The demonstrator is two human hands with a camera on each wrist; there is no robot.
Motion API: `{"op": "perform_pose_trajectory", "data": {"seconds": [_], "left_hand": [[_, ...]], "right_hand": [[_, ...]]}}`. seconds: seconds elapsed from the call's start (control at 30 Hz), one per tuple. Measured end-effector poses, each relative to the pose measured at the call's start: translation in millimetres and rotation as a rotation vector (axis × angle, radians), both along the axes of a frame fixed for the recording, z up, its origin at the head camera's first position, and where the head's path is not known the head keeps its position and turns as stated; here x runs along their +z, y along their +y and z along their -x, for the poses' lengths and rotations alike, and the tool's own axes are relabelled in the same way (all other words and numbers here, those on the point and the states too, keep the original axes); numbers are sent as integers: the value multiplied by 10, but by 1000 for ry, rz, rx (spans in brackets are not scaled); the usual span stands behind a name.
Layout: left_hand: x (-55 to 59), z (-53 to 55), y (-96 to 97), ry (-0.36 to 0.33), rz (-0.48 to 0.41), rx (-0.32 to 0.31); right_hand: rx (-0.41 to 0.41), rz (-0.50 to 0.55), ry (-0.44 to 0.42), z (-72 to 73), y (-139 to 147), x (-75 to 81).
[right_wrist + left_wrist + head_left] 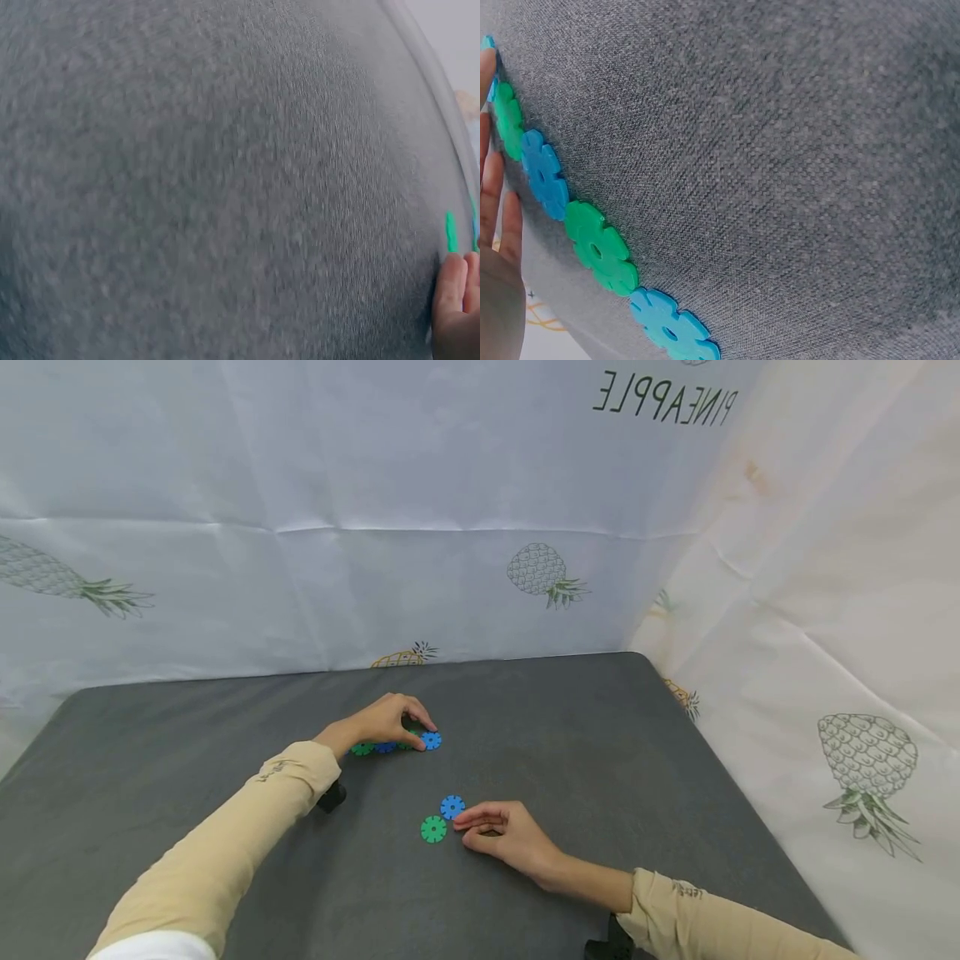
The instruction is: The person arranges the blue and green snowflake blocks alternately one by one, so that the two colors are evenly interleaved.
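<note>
A row of notched plastic discs, green and blue by turns, lies flat on the grey cloth. My left hand point(386, 720) reaches over this row and pinches the blue disc point(431, 741) at its right end between thumb and fingers. The left wrist view shows more of the row: a green disc point(600, 247), a darker blue disc point(544, 176) and a light blue disc point(673, 324). Closer to me, my right hand point(517, 843) has its fingertips beside a loose blue disc point(452, 807); contact is unclear. A loose green disc point(433, 829) lies just left of them.
The dark grey cloth-covered table point(600, 752) ends at a rounded far right corner. Behind and to the right hangs a white curtain point(315, 577) printed with pineapples. A black wrist device point(332, 797) sits under the left forearm.
</note>
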State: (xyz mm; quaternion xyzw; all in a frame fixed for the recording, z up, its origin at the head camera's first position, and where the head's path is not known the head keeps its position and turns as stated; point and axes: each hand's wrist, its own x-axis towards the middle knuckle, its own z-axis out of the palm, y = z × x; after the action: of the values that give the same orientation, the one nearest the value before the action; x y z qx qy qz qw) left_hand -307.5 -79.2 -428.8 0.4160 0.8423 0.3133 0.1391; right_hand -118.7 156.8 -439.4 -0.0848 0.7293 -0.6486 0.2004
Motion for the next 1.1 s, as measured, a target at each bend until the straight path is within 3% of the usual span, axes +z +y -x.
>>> {"op": "perform_pose_trajectory", "data": {"seconds": [0.37,0.63,1.1], "left_hand": [[-6,-1,12,-16,1,12],[3,-4,27,-27,-7,11],[-4,-20,29,-43,0,24]], "right_hand": [[24,-105,104,20,-76,-54],[109,-197,215,107,-145,-83],[256,-171,208,192,-125,-88]]}}
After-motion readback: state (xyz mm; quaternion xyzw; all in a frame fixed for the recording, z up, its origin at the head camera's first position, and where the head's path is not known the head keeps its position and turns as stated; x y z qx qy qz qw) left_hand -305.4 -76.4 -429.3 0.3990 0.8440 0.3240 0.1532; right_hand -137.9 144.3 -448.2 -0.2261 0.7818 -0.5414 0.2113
